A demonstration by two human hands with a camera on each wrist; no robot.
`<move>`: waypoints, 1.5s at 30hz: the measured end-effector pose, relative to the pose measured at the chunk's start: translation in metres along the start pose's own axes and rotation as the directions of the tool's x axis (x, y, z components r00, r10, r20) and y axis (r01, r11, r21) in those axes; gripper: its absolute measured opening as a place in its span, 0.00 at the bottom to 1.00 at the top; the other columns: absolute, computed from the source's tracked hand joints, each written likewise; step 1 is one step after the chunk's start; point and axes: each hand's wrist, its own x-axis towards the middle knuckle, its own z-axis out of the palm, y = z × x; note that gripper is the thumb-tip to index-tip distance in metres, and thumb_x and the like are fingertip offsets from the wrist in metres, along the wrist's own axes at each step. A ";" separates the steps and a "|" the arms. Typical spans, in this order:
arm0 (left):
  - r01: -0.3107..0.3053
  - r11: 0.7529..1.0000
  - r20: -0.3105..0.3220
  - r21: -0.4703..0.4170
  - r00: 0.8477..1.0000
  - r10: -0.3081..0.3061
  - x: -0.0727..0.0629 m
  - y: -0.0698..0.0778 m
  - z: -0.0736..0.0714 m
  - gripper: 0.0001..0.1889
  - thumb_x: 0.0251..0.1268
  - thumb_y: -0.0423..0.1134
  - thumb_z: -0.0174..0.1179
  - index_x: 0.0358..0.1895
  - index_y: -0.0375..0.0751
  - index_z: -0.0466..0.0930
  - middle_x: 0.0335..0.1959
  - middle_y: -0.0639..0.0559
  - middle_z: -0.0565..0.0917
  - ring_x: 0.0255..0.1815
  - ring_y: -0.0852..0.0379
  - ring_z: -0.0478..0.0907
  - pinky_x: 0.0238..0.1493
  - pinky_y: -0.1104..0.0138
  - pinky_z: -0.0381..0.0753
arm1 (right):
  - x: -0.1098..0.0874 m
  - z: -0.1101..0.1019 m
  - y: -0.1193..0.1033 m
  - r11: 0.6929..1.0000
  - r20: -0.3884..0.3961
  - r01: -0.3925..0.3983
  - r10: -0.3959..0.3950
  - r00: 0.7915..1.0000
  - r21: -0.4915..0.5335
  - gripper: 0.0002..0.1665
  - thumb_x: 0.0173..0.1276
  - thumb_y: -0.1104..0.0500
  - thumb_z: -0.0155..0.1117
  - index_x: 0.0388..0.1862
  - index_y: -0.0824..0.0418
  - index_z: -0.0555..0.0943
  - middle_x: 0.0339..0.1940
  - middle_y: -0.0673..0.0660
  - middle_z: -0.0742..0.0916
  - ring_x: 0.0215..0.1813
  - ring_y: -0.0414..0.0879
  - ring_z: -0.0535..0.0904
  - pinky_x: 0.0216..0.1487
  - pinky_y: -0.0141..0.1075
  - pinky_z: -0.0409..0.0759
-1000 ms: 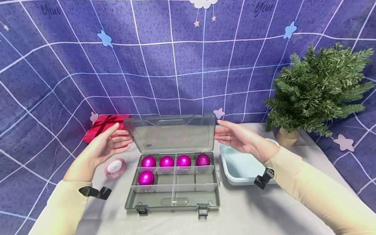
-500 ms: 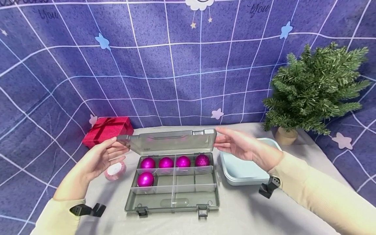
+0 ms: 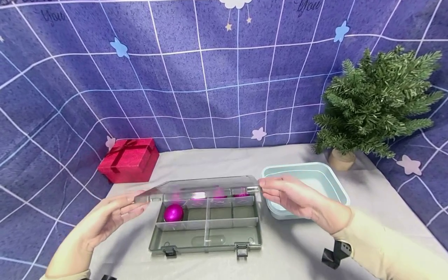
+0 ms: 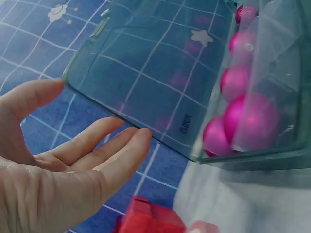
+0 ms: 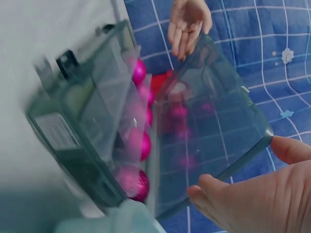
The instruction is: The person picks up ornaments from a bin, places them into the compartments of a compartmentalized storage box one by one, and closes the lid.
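A grey see-through divided box (image 3: 182,235) lies on the table, its hinged lid (image 3: 206,184) tilted partway down over the back row. Several shiny magenta balls sit in the back compartments, seen dimly through the lid. One magenta ball (image 3: 173,213) is in the left middle compartment. My left hand (image 3: 105,217) touches the lid's left edge with thumb and fingertips, fingers fairly straight. On the opposite side, my right hand (image 3: 297,198) touches the lid's right edge in the same way. The right wrist view shows the glittery ball (image 5: 141,187) at the row's near end.
A red gift box (image 3: 129,161) stands at the back left. To the right is a pale blue tray (image 3: 341,190), partly behind my right hand. A small artificial pine tree (image 3: 378,101) stands at the back right. Two latches (image 3: 241,252) project from the box's front edge.
The lid has swung from nearly upright forward and down, with both hands moving along its sides. It now covers the back row of balls. The pink ribbon roll is hidden in the head view.
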 end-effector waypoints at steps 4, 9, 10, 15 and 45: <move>0.009 0.999 -0.052 0.043 0.999 -0.007 -0.012 -0.022 -0.001 0.26 0.80 0.22 0.32 0.61 0.35 0.82 0.62 0.50 0.83 0.59 0.56 0.81 0.61 0.59 0.78 | -0.007 -0.003 0.016 0.999 0.042 -0.009 0.010 0.999 -0.039 0.39 0.72 0.66 0.58 0.72 0.86 0.55 0.72 0.75 0.70 0.60 0.43 0.80 0.66 0.34 0.71; 0.086 0.984 -0.220 0.154 0.974 -0.050 -0.020 -0.043 0.003 0.21 0.79 0.24 0.42 0.61 0.41 0.83 0.57 0.53 0.85 0.57 0.60 0.81 0.57 0.65 0.80 | -0.011 -0.004 0.035 0.999 0.044 -0.040 0.042 0.998 -0.035 0.37 0.68 0.68 0.55 0.70 0.87 0.58 0.75 0.76 0.65 0.74 0.57 0.67 0.68 0.35 0.70; 0.089 0.983 -0.235 0.163 0.971 -0.049 -0.020 -0.046 0.003 0.21 0.79 0.24 0.43 0.61 0.41 0.82 0.57 0.53 0.85 0.57 0.61 0.81 0.57 0.65 0.80 | -0.011 -0.004 0.038 0.999 0.044 -0.045 0.046 0.998 -0.019 0.36 0.68 0.68 0.54 0.70 0.87 0.58 0.77 0.77 0.62 0.77 0.61 0.62 0.70 0.36 0.68; 0.051 0.996 -0.161 0.072 0.986 -0.039 -0.023 -0.054 0.004 0.23 0.80 0.23 0.38 0.63 0.41 0.80 0.60 0.48 0.83 0.62 0.57 0.79 0.61 0.63 0.77 | -0.015 -0.001 0.050 0.995 0.055 -0.074 0.071 0.996 0.062 0.37 0.72 0.65 0.50 0.73 0.84 0.54 0.80 0.75 0.53 0.81 0.66 0.46 0.76 0.44 0.58; 0.243 0.854 -0.511 0.460 0.859 0.031 -0.013 -0.064 0.034 0.22 0.80 0.34 0.48 0.62 0.14 0.71 0.59 0.47 0.82 0.56 0.64 0.78 0.58 0.69 0.78 | -0.027 -0.009 0.075 0.991 0.157 -0.061 0.041 0.987 0.122 0.42 0.83 0.52 0.43 0.80 0.77 0.40 0.83 0.68 0.47 0.82 0.61 0.40 0.78 0.48 0.45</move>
